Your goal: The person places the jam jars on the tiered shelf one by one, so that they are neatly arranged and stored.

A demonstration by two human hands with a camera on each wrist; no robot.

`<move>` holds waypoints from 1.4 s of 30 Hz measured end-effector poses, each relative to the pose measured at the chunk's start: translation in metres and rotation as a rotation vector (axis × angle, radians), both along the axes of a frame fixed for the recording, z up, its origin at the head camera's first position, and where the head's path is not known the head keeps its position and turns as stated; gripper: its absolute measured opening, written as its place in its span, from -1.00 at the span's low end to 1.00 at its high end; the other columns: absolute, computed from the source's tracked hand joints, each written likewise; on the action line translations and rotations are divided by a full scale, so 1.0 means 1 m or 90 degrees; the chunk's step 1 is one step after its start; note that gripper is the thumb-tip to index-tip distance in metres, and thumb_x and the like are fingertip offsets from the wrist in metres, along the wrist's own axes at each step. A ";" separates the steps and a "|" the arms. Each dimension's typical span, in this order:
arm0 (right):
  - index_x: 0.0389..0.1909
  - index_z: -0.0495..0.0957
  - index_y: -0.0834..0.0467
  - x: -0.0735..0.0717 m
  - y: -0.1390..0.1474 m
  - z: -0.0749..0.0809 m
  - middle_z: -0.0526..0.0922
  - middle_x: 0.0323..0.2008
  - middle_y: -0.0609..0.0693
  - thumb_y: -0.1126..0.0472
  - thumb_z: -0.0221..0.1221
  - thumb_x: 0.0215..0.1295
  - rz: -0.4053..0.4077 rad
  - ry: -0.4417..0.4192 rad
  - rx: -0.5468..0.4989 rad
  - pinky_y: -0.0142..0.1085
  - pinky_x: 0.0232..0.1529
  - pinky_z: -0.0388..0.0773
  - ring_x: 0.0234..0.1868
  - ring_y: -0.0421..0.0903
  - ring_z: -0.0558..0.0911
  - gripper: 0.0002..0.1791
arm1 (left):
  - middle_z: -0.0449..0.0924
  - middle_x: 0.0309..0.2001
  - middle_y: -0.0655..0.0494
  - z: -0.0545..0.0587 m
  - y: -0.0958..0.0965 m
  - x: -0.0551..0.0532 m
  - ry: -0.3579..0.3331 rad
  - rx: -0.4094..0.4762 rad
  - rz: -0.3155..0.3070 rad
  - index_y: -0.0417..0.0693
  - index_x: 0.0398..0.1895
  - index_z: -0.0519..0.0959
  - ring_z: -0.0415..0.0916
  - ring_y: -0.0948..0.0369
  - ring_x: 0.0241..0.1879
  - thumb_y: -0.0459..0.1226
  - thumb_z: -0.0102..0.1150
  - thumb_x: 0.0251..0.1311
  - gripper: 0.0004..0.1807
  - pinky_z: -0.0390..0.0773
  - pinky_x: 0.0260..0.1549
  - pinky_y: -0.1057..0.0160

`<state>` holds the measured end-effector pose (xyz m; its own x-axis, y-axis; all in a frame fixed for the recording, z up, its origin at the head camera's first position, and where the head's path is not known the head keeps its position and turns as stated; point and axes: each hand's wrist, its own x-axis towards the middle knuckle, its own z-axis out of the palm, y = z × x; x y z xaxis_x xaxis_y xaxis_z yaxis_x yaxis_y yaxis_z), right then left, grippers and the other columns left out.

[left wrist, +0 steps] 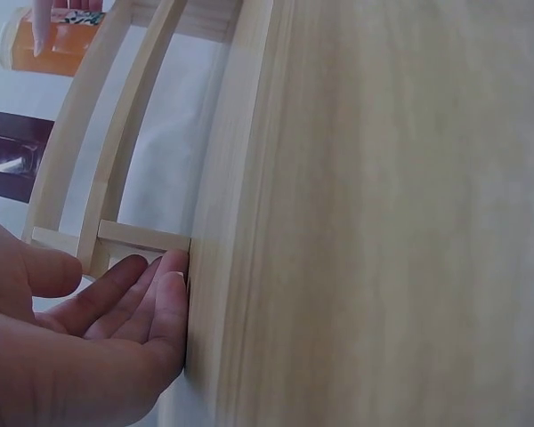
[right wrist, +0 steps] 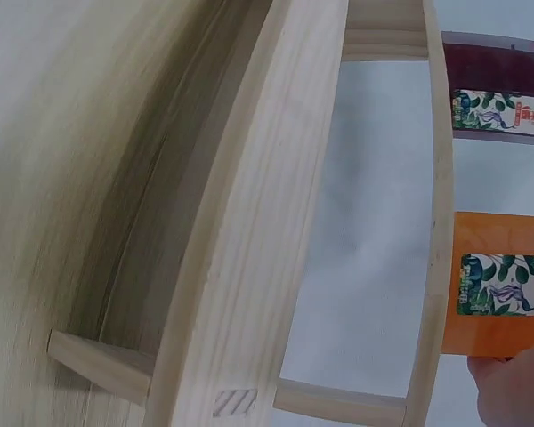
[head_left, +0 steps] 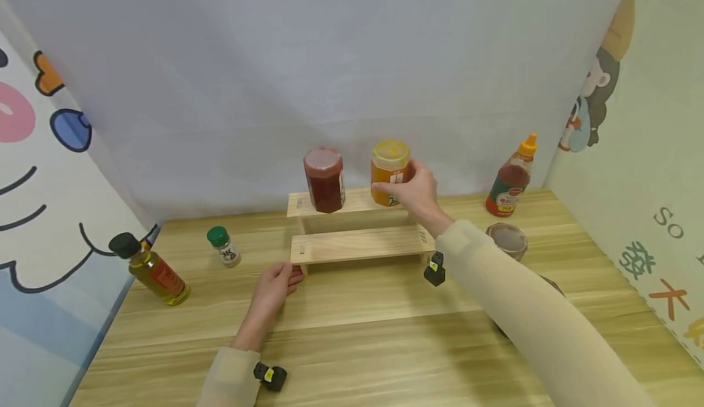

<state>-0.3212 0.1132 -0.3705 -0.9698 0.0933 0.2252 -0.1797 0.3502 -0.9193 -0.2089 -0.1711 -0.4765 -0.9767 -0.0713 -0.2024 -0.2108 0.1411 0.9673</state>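
Note:
A two-step wooden rack [head_left: 363, 244] stands toward the back of the table. On its upper step, my right hand [head_left: 415, 190] grips a jar of orange contents [head_left: 389, 175] between thumb and fingers; the right wrist view shows this orange jar [right wrist: 494, 334] with its base at the upper board. A jar of dark red contents [head_left: 324, 181] sits to its left on the same step. My left hand [head_left: 273, 286] is at the rack's lower left end. In the left wrist view its fingers [left wrist: 165, 311] touch the end support near the tabletop, thumb by the lower board.
Left of the rack are a small green-capped shaker [head_left: 224, 247] and an oil bottle [head_left: 156, 272] with a black cap. A red sauce bottle [head_left: 511, 178] stands at the back right. Another jar [head_left: 507, 240] is partly behind my right sleeve, with a dark item below it mostly hidden.

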 end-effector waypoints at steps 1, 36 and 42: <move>0.09 0.47 0.14 0.001 0.001 0.000 0.58 -0.07 0.00 0.11 0.53 -0.12 0.003 0.000 0.006 -0.15 0.00 0.48 -0.04 -0.06 0.53 -0.30 | 0.45 0.10 -0.32 0.000 0.000 0.000 0.001 0.001 -0.002 -0.43 0.18 0.38 0.44 -0.08 0.11 -0.20 -0.28 0.52 -0.54 0.44 0.07 0.01; 0.35 0.28 0.18 0.082 0.099 0.041 0.40 0.26 0.12 -0.01 0.39 0.09 0.148 -0.061 0.015 -0.25 0.16 0.39 0.25 0.02 0.39 -0.16 | 0.42 0.13 -0.34 -0.001 0.001 -0.002 -0.003 0.011 -0.006 -0.47 0.22 0.33 0.41 -0.09 0.13 -0.19 -0.30 0.53 -0.51 0.41 0.10 0.03; 0.37 0.24 0.23 0.101 0.119 0.037 0.37 0.28 0.15 0.08 0.36 0.16 0.169 -0.060 0.024 -0.38 0.13 0.39 0.27 0.05 0.37 -0.19 | 0.40 0.15 -0.34 -0.002 0.001 -0.002 -0.007 0.022 -0.011 -0.46 0.24 0.31 0.40 -0.09 0.14 -0.21 -0.31 0.53 -0.52 0.40 0.12 0.04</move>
<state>-0.2201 0.2323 -0.3336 -0.9762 -0.1730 0.1306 -0.1832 0.3366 -0.9236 -0.2108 -0.1698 -0.4782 -0.9756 -0.0467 -0.2146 -0.2186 0.1118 0.9694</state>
